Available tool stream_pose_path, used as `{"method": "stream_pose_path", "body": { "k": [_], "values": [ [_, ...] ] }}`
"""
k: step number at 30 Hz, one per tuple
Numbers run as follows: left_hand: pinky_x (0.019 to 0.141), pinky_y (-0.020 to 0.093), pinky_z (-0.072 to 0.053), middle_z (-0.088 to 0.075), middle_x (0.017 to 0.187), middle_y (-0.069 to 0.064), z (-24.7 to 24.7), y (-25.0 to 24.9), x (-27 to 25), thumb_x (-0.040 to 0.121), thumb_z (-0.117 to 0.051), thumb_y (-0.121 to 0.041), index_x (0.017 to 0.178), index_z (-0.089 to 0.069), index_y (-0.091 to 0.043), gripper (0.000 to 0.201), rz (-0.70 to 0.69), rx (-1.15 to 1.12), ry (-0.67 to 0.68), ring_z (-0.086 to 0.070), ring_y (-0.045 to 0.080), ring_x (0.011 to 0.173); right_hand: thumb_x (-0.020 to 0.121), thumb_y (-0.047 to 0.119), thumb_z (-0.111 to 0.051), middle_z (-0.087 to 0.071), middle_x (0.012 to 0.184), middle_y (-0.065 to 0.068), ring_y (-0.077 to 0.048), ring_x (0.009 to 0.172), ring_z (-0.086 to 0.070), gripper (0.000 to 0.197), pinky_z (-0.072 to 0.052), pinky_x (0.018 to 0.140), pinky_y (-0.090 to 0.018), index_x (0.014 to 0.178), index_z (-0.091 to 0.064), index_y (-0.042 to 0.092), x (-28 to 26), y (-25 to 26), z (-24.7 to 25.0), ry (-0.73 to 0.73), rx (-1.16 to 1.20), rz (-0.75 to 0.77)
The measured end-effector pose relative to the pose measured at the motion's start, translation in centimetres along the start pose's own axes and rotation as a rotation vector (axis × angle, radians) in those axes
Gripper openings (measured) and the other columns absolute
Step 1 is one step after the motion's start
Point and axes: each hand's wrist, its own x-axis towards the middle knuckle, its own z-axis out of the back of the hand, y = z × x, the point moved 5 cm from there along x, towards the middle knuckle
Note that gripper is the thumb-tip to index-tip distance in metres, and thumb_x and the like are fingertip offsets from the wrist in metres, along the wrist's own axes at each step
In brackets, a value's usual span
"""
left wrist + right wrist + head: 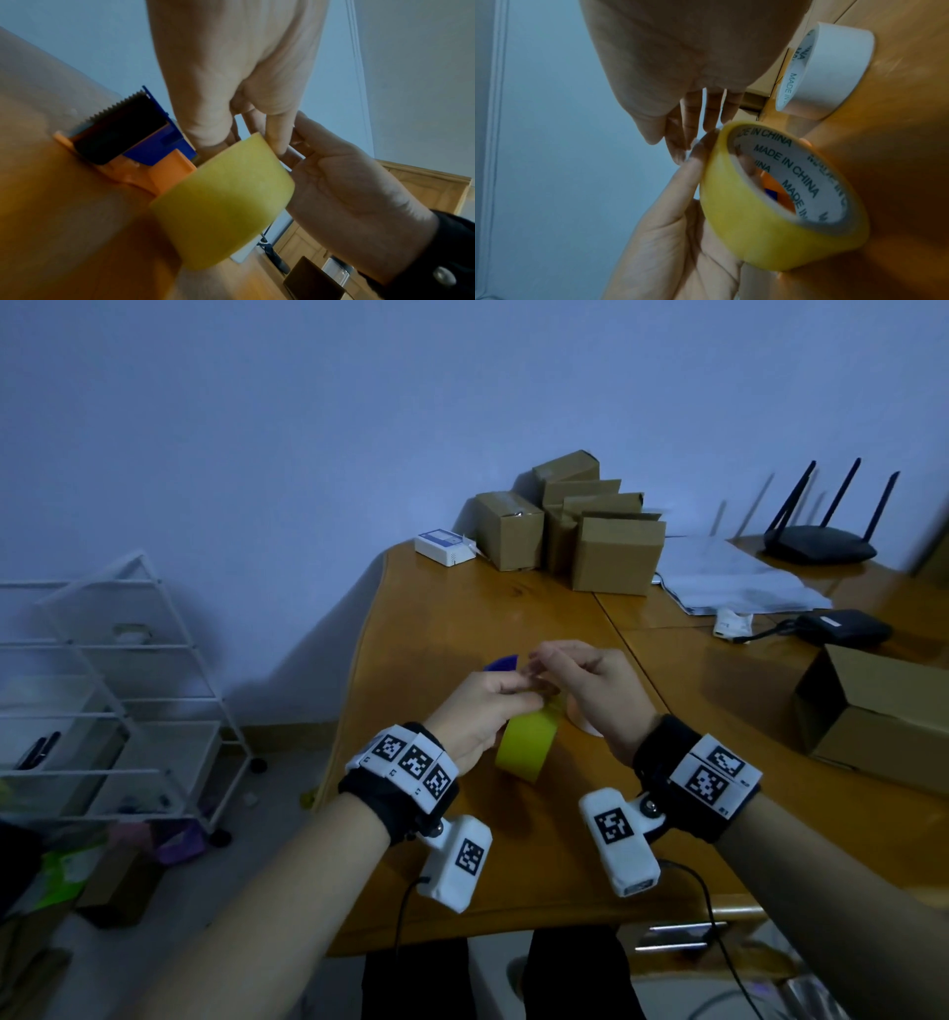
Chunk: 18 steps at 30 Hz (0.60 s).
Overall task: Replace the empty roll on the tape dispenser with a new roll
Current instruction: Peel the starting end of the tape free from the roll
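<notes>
Yellow tape roll [525,748] sits clamped in our left hand [475,711] fingers; right hand [590,683] fingers pinch at its rim, so we'd peel the end slowly.

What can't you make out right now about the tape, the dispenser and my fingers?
- Loose tape end: not visible on the yellow roll in any view; right hand fingertips hide the rim in the head view.
- Dispenser: its spindle is hidden behind the roll in the left wrist view; only a blue tip shows in the head view.
- Empty white roll: mostly hidden behind the right hand in the head view.
- Left hand: its fingertips are blurred in the head view.
</notes>
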Motion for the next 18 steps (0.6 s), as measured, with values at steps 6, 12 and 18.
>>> {"method": "stream_pose_path", "body": {
  "k": [6,12,18],
  "values": [
    [0.102,0.040,-0.050,-0.070,0.118,0.017,0.5,0.4,0.2,0.093,-0.064,-0.014,0.110,-0.070,-0.006,0.019,0.007,-0.067,-0.064,-0.066,0.026,0.112,0.101,0.030,-0.051,-0.072,0.106,0.006,0.005,0.093,-0.064,0.029,-0.050,0.077,-0.014,0.119,-0.070,0.018,-0.1,-0.8,0.6,0.018,-0.049,-0.044],
    [0.080,0.033,-0.060,-0.074,0.106,0.014,0.8,0.2,0.1,0.096,-0.061,-0.016,0.112,-0.069,0.003,0.026,0.015,-0.162,-0.076,-0.073,0.022,0.087,0.101,0.029,-0.051,-0.070,0.098,0.005,-0.003,0.084,-0.060,0.025,-0.048,0.070,-0.014,0.108,-0.072,0.016,-0.8,-2.6,1.4,-0.003,-0.060,-0.172],
    [0.077,0.038,-0.060,-0.071,0.104,0.022,0.5,-0.1,-0.1,0.095,-0.062,-0.017,0.111,-0.067,0.008,0.030,0.021,-0.190,-0.088,-0.071,0.029,0.078,0.094,0.024,-0.063,-0.064,0.080,0.011,0.006,0.067,-0.055,0.012,-0.042,0.066,-0.017,0.097,-0.072,0.016,-1.5,-3.1,1.5,0.055,-0.125,-0.179]
  ]
}}
